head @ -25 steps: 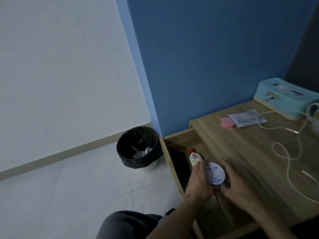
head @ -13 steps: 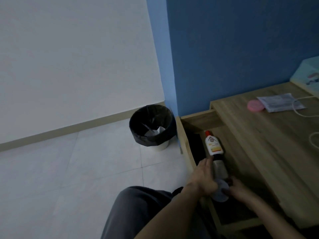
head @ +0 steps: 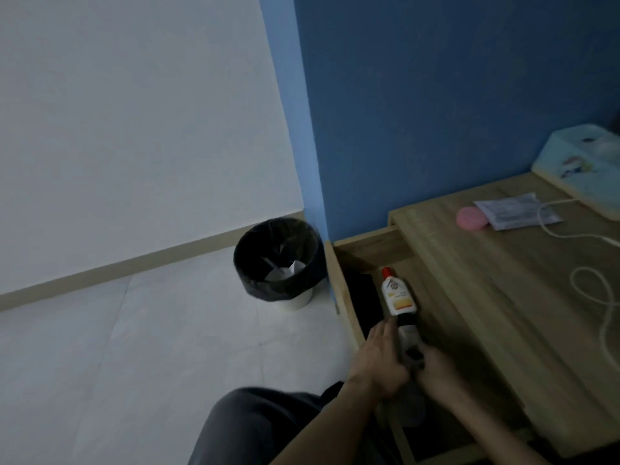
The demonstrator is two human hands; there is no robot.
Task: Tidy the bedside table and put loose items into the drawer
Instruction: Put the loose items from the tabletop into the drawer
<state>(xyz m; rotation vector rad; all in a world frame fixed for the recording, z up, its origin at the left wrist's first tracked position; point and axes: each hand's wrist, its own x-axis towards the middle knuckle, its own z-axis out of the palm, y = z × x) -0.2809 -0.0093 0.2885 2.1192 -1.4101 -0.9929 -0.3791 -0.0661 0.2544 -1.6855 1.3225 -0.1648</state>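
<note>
Far left: pale wall over tiled floor; then a waste bin point(head: 280, 263) with black liner, white paper inside, standing on the floor just beside the left wall of the open drawer point(head: 339, 290); below, a grey trouser leg point(head: 255, 427) at the bottom edge. Inside the drawer, along its left wall, a dark flat thing point(head: 364, 297); just right of that, a white bottle point(head: 397, 295) with red cap, lying on its side, cap toward the back. Nearer the front, left hand point(head: 379, 360) down in the drawer, fingers straight and pressed together, tips close to the bottle's base, laid along a pale blurred item point(head: 407, 335); right hand point(head: 436, 370) just beside, on the item's other side, fingers turned under and hidden, so impossible to tell whether pinching or merely touching. Further right, on the wooden table top point(head: 503, 297): pink round disc point(head: 471, 219) touching a flat sachet point(head: 516, 211); looped white cable point(head: 590, 297); light blue tissue box point(head: 583, 162) at the back, by the blue wall.
</note>
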